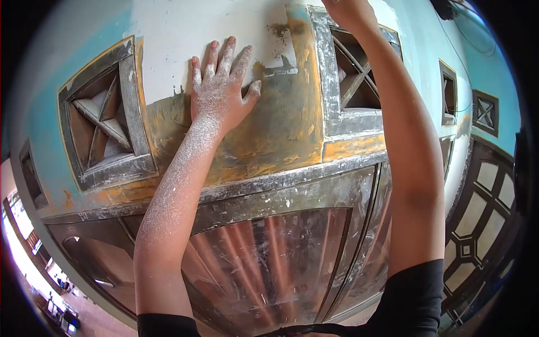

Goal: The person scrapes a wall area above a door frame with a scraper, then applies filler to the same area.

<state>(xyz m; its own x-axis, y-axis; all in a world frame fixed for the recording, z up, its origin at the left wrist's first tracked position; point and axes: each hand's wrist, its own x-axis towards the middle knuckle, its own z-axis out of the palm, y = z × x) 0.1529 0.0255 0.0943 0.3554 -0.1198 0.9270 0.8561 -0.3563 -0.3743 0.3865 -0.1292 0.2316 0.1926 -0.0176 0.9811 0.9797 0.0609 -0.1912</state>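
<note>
My left hand (219,92) lies flat against the wall (168,50) with its fingers spread, nothing in it. White dust coats its fingers and the forearm below. Under the palm, white coating meets a rough brown and orange patch (269,118). My right hand (352,16) is raised at the top edge, above a wooden vent frame (332,73) with crossed bars. Most of its fingers are cut off by the frame edge, so what they hold, if anything, is hidden.
A second crossed-bar vent (101,121) is set in the wall at left. Below runs a worn wooden beam (252,185) above a door or window with dark glass (269,264). At right are a panelled door (477,208) and a turquoise wall (477,62).
</note>
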